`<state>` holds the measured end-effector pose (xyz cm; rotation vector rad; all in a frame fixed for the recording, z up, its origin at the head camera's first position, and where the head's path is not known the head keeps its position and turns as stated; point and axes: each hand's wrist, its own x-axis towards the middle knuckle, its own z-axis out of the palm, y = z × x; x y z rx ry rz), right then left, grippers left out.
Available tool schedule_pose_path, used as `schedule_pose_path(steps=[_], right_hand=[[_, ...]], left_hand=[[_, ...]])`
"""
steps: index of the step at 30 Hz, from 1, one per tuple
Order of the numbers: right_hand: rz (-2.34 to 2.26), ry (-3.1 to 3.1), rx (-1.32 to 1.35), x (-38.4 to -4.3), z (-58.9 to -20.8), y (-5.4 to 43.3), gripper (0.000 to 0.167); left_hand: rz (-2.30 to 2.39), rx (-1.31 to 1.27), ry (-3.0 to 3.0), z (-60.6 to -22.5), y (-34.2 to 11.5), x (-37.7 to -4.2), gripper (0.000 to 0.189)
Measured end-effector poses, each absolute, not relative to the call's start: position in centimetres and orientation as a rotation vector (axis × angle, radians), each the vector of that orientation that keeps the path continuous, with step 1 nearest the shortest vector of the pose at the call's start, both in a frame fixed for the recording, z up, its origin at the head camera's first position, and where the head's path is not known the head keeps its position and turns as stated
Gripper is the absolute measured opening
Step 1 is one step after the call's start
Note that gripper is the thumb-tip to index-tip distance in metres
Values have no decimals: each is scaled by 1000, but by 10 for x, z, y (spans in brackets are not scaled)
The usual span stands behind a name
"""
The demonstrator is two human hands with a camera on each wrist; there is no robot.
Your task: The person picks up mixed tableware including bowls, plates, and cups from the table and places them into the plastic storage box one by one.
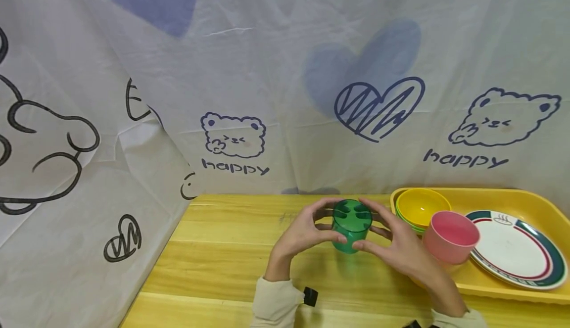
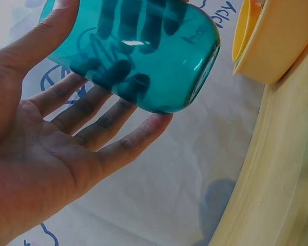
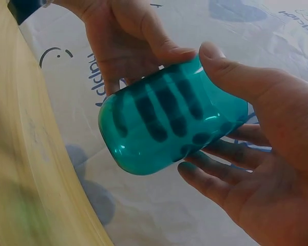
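Note:
A clear green cup [image 1: 352, 229] is held upright between both hands, raised over the wooden table. My left hand [image 1: 307, 226] grips its left side, thumb in front and fingers behind. On the other side my right hand [image 1: 396, 241] holds it the same way, the two thumbs close together near the front. In the left wrist view the fingers show dark through the wall of the cup [image 2: 143, 56]. The right wrist view has the cup's rounded base [image 3: 123, 154] apart from the table surface.
To the right a yellow tray [image 1: 507, 293] carries a pink cup [image 1: 451, 239], a yellow bowl [image 1: 423, 207] stacked on a green one, and a white plate [image 1: 512, 249] with a green-and-red rim. A printed cloth [image 1: 276, 70] hangs behind the wooden table [image 1: 213, 258].

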<state>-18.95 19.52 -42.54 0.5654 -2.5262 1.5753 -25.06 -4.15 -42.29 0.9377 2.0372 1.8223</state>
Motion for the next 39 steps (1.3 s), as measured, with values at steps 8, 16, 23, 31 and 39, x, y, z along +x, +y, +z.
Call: schedule_pose_path(steps=[8,16,23,31,39], right_hand=[[1586,-2556,497,-188,-423,194,82],[1583,-2531,474,-188,-421,194,76],[1557,-2487,492,-182,-413,200,74],[1441,-2375,401,-167,-390,230,82],[1317,-2278,178,-153,-377,273,89]], left_hand=[[1828,928,2018,-424,-39,-250,69],[1836,943,2005,-423,-36,-249,68],[1865,981,1949,-421,-33,-248,65],[1872,1038,1982,-424,-36,-250,52],[1810,947,2214,-429,-36,-252,40]])
